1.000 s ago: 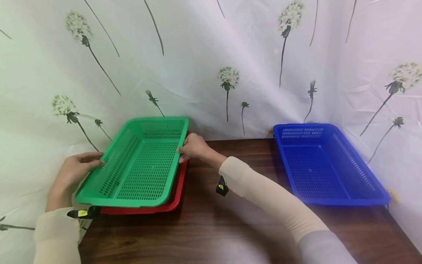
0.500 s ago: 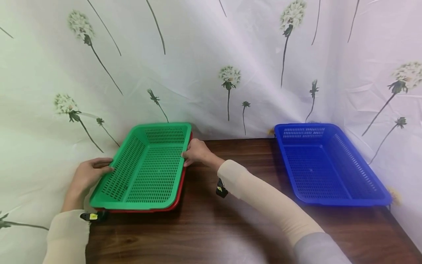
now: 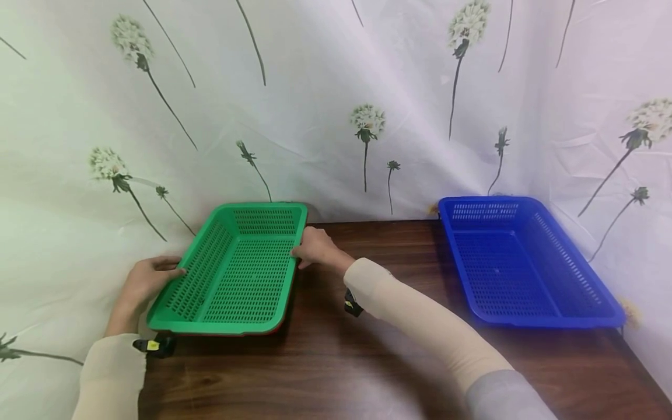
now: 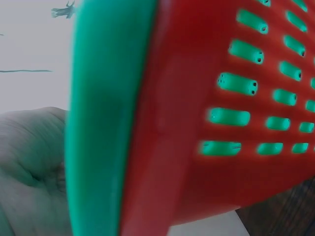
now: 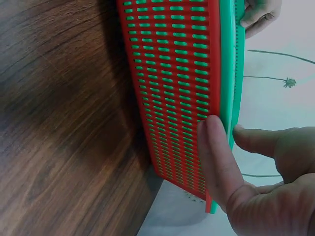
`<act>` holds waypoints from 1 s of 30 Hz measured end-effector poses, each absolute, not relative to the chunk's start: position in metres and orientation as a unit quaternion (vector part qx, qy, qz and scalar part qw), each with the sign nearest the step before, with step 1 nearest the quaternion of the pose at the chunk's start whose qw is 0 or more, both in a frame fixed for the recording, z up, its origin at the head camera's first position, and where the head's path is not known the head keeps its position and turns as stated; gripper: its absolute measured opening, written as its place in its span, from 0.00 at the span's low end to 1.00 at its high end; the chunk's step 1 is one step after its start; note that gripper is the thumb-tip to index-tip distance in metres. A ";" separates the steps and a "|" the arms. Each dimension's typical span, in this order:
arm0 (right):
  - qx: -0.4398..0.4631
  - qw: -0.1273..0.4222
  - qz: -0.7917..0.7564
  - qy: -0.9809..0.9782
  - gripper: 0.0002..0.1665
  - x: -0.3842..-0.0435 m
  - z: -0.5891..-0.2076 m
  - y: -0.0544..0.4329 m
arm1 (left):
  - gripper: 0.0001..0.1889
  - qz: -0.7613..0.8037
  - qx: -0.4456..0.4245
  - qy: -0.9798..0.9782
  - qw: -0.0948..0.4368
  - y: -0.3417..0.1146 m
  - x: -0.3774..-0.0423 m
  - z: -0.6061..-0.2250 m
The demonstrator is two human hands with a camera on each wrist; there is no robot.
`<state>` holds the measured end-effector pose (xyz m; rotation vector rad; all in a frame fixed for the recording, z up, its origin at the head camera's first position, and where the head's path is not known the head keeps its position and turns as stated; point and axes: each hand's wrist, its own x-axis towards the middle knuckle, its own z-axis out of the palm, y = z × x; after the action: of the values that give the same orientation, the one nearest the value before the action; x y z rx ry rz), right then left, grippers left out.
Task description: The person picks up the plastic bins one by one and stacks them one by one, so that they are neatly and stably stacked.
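A green perforated plastic basket (image 3: 247,280) sits nested inside a red basket (image 5: 172,73) on the left part of the table. In the head view only a thin strip of red shows under the green rim; both wrist views show the red wall with green behind its slots. My left hand (image 3: 144,283) holds the green rim on the left side, its thumb over the edge. On the opposite side my right hand (image 3: 317,248) pinches the rim, thumb on the green edge and fingers against the red wall.
A blue basket (image 3: 504,268) of the same kind stands on the right of the brown wooden table (image 3: 336,361). White cloth (image 3: 315,128) printed with dandelions hangs behind and at both sides, close to the baskets.
The green basket has come down into the red one, which now hardly shows. Both hands have moved with it, slightly to the right and lower. The blue basket has stayed put.
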<state>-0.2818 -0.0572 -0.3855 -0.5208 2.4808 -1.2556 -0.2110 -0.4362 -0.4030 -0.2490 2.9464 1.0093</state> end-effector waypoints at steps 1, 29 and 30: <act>-0.179 0.161 -0.444 0.863 0.09 -0.282 -0.386 -0.057 | 0.30 0.323 -0.078 0.943 0.009 -0.436 -0.211 -0.403; -0.137 0.198 -0.500 0.832 0.26 -0.280 -0.393 -0.023 | 0.29 0.344 -0.049 0.937 0.024 -0.401 -0.206 -0.402; -0.137 0.198 -0.498 0.833 0.26 -0.281 -0.394 -0.020 | 0.29 0.340 -0.047 0.939 0.024 -0.399 -0.206 -0.402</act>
<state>-0.2808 -0.0204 -0.3936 -0.3845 2.3297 -1.3942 -0.2062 -0.3987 -0.4018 -0.1462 2.9052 1.0532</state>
